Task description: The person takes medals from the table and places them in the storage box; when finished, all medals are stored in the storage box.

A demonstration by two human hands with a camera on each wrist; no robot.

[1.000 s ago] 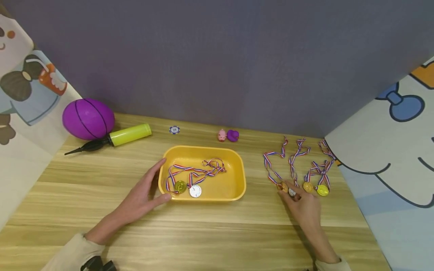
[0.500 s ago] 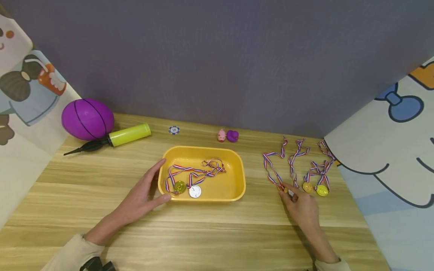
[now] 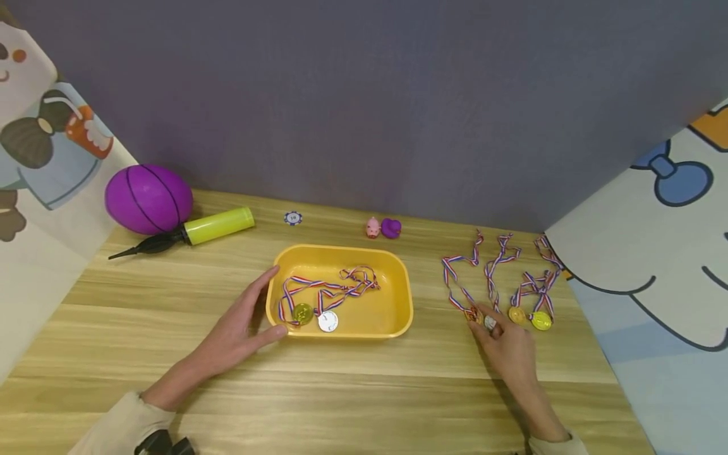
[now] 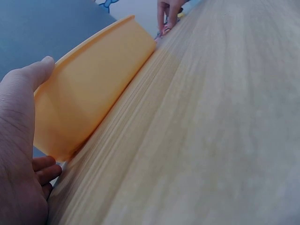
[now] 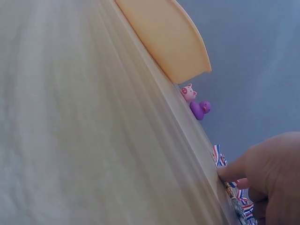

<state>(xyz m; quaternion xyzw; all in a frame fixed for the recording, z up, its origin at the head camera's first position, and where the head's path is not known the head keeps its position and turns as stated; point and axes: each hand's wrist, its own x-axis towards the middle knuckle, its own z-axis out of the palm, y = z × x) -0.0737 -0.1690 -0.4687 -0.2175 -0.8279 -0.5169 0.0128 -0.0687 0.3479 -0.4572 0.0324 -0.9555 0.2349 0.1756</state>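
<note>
On the table [image 3: 364,398], left fingers [image 3: 261,282] splay against a yellow tray [image 3: 370,323]; right fingers [image 3: 496,316] pinch a medal [image 3: 471,315].

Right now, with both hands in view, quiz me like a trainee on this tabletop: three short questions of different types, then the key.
1. How many round ribboned medals lie inside the yellow rectangular tray?
2. True or false: the small purple toy duck sits beside the small pink toy pig.
3. The right hand's fingertips are at: A, the purple black-lined ball; B, a bronze-coloured round medal; C, the lime-and-black pump.

Key: 1, two; 2, true; 3, B.
</note>
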